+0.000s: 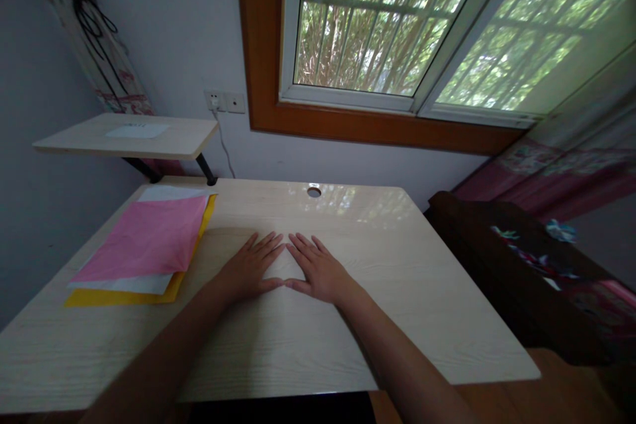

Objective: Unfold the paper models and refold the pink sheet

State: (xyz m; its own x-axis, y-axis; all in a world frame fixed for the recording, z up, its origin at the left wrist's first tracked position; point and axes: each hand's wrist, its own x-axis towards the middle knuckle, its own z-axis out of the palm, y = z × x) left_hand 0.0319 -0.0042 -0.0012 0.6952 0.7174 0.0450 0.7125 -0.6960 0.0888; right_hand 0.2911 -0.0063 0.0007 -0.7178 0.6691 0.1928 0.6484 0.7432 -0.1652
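The left hand (248,271) and the right hand (322,271) lie palm down on the pale wood-grain counter (412,318), near its middle. The grip of each is spread: 4 fingers fan out toward the far edge, and the thumb reaches inward. The 2 thumb tips meet, and the index fingertips come so close that I cannot tell if they touch; between them the thumbs and index fingers frame a small patch of bare counter top.

To the left of the left hand, and apart from it, a loose stack of paper lies flat on the counter. A pink paper (149,238) is on top, slightly wrinkled. White paper (134,283) shows past it at the far and near sides, and yellow paper (119,297) sticks out underneath along the right and near edges.

Behind the stack, a raised shelf (189,139) stands over the back left corner on dark legs (203,169), with 1 pale slip (136,130) on it. A round hole (314,193) sits near the counter's back edge. On the wall behind are 2 socket plates (215,101) side by side; a plug in the left one trails a thin cable (226,152) down behind the counter.

A barred window (377,26) in a brown wooden frame (263,46) shows greenery outside. To the right, beyond the counter, stands dark brown furniture (477,232) with small items on it, too blurred to name, beside a pink and pale curtain (586,152).
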